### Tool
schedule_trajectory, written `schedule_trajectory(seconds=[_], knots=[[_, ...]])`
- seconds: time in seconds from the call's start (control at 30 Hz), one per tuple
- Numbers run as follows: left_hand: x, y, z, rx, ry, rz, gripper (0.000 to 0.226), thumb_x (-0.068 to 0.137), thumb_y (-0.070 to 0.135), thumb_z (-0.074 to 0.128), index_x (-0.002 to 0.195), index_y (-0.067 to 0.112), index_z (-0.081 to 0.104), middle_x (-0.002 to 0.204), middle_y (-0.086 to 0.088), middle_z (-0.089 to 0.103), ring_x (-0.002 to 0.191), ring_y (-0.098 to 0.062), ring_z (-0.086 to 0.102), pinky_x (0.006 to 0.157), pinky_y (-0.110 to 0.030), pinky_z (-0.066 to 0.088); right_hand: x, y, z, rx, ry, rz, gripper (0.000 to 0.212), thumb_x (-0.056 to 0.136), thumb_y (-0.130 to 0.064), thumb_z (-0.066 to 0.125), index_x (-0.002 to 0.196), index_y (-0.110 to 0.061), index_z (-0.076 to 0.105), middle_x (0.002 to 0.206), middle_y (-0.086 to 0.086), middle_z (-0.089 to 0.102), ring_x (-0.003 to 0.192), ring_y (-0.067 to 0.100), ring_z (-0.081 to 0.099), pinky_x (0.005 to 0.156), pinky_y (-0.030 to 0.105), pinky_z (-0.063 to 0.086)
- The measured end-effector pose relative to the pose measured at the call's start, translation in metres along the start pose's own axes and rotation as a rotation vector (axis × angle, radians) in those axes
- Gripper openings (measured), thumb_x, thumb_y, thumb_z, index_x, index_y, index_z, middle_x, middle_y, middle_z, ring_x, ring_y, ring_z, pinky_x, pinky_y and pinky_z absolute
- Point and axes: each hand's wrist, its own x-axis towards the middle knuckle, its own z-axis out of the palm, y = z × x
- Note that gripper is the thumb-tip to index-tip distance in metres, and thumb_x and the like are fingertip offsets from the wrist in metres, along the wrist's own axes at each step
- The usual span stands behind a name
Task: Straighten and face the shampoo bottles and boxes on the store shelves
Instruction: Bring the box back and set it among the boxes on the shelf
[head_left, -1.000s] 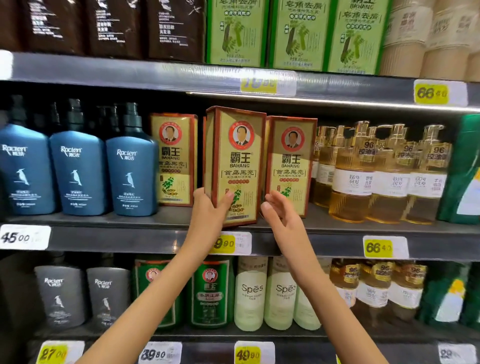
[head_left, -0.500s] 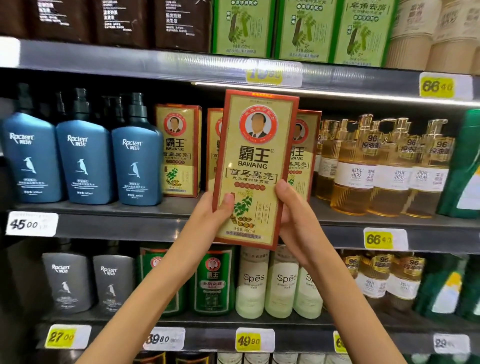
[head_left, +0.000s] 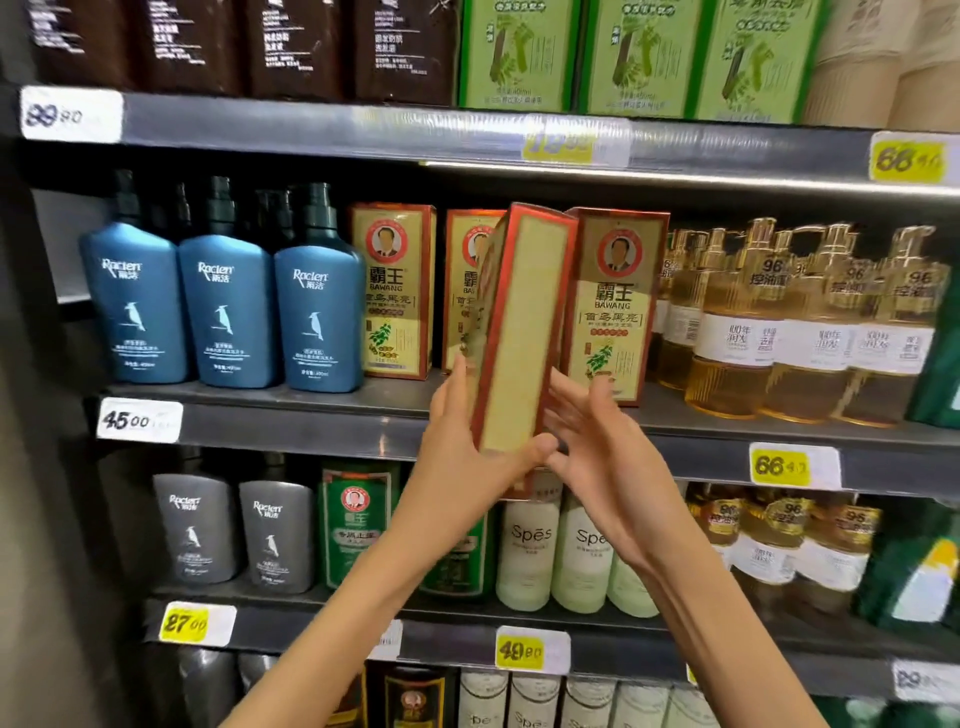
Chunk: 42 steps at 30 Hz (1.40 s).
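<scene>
A: Obs.: box (head_left: 519, 332) is clear of the shelf (head_left: 311, 421), held in the air in front of its edge. It is tilted, with the narrow plain side toward the camera. The printed face points left, not outward.

B: Hands?

A: Left hand (head_left: 467, 457) grips the lower end, thumb hooked round the bottom corner. Right hand (head_left: 602, 457) lies flat against the other side, fingers straight, curled round nothing.

B: So one hand really carries it. Risk?

A: Judged: a slip. The grip is low and the box is tall. If the right hand lifts away mid-turn, the top could tip over.

B: And setting it in?

A: Tight slot. The rear box (head_left: 462, 291) stands just behind, and the right box (head_left: 615, 306) is close beside it. A corner entering skewed could knock either one askew, or shove the right box into the amber bottles (head_left: 727, 332) next to it.

B: Facing?

A: Set down as oriented now, it shows the plain side. It needs a quarter turn first.
</scene>
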Motion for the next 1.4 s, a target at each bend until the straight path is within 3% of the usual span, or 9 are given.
schedule_trajectory(seconds=[0.17, 0.27, 0.43, 0.67, 0.8, 1.03, 1.13, 1.27, 1.4], knots=[[0.005, -0.008, -0.017, -0.383, -0.049, -0.089, 0.05, 0.059, 0.041, 0.08, 0.103, 0.025, 0.063, 0.095, 0.009, 0.073, 0.089, -0.005, 0.068, 0.075, -0.02, 0.055, -0.002, -0.002, 0.002, -0.305, 0.193, -0.073, 0.044, 0.089, -0.054, 0.044, 0.123, -0.03, 0.057, 0.128, -0.014, 0.059, 0.116, -0.004, 0.053, 0.1, 0.028, 0.044], [-0.004, -0.011, -0.019, -0.685, -0.194, -0.15, 0.07, 0.047, 0.051, 0.083, 0.103, 0.015, 0.062, 0.1, -0.006, 0.073, 0.089, -0.016, 0.07, 0.068, -0.025, 0.057, 0.007, -0.009, 0.004, -0.281, 0.265, 0.008, 0.071, 0.077, -0.058, 0.049, 0.137, -0.02, 0.045, 0.136, -0.005, 0.053, 0.122, 0.004, 0.051, 0.11, 0.039, 0.036], [-0.013, -0.015, -0.014, -0.777, -0.352, -0.165, 0.089, 0.034, 0.064, 0.083, 0.106, 0.017, 0.061, 0.099, -0.001, 0.073, 0.093, -0.016, 0.069, 0.068, -0.024, 0.056, 0.011, -0.017, 0.007, 0.04, 0.081, 0.118, 0.027, 0.079, -0.032, 0.056, 0.101, -0.019, 0.067, 0.097, 0.001, 0.075, 0.089, 0.015, 0.071, 0.071, 0.026, 0.057], [-0.024, -0.024, -0.019, -0.535, -0.255, -0.069, 0.071, 0.061, 0.056, 0.074, 0.119, 0.023, 0.049, 0.117, -0.003, 0.066, 0.102, -0.012, 0.065, 0.076, -0.019, 0.053, 0.001, -0.022, 0.009, -0.084, 0.183, 0.108, 0.026, 0.093, -0.01, 0.049, 0.118, -0.005, 0.055, 0.108, 0.009, 0.07, 0.095, 0.02, 0.069, 0.081, 0.034, 0.058], [-0.041, -0.014, -0.011, 0.025, 0.009, 0.106, 0.087, 0.069, 0.059, 0.067, 0.14, 0.037, 0.022, 0.139, 0.015, 0.036, 0.122, 0.01, 0.039, 0.091, -0.002, 0.033, 0.001, -0.029, 0.016, -0.231, 0.355, 0.032, 0.044, 0.088, -0.01, 0.061, 0.124, 0.006, 0.043, 0.115, 0.016, 0.065, 0.101, 0.022, 0.067, 0.087, 0.039, 0.056], [-0.048, -0.001, 0.028, 0.286, 0.092, 0.074, 0.124, 0.069, 0.05, 0.071, 0.141, 0.021, -0.025, 0.15, -0.005, 0.005, 0.14, -0.018, 0.009, 0.116, -0.033, 0.015, 0.0, -0.041, 0.034, -0.443, 0.377, -0.039, 0.057, 0.076, -0.018, 0.077, 0.117, -0.009, 0.039, 0.114, 0.003, 0.063, 0.103, 0.014, 0.064, 0.091, 0.038, 0.053], [-0.048, -0.006, 0.012, -0.056, -0.116, 0.069, 0.109, 0.072, 0.045, 0.073, 0.148, 0.025, -0.002, 0.149, 0.003, 0.022, 0.135, -0.001, 0.023, 0.11, -0.011, 0.02, -0.011, -0.044, 0.023, -0.431, 0.295, 0.011, 0.045, 0.085, -0.04, 0.063, 0.119, -0.019, 0.043, 0.119, -0.002, 0.058, 0.109, 0.009, 0.059, 0.095, 0.033, 0.051], [-0.055, -0.006, 0.002, -0.773, -0.403, -0.1, 0.066, 0.053, 0.039, 0.085, 0.114, 0.023, 0.067, 0.113, -0.001, 0.069, 0.105, -0.016, 0.064, 0.088, -0.03, 0.053, -0.025, -0.037, 0.008, -0.257, 0.219, 0.208, 0.038, 0.089, -0.05, 0.046, 0.12, -0.032, 0.057, 0.117, -0.013, 0.063, 0.115, 0.008, 0.058, 0.093, 0.021, 0.049], [-0.057, -0.014, 0.009, -1.019, -0.495, -0.253, 0.065, 0.039, 0.051, 0.089, 0.097, 0.024, 0.075, 0.107, -0.001, 0.071, 0.101, -0.015, 0.067, 0.082, -0.028, 0.055, -0.036, -0.028, 0.004, -0.078, 0.193, 0.283, 0.025, 0.084, -0.042, 0.059, 0.102, -0.027, 0.069, 0.101, -0.003, 0.074, 0.094, 0.011, 0.07, 0.075, 0.025, 0.057]])
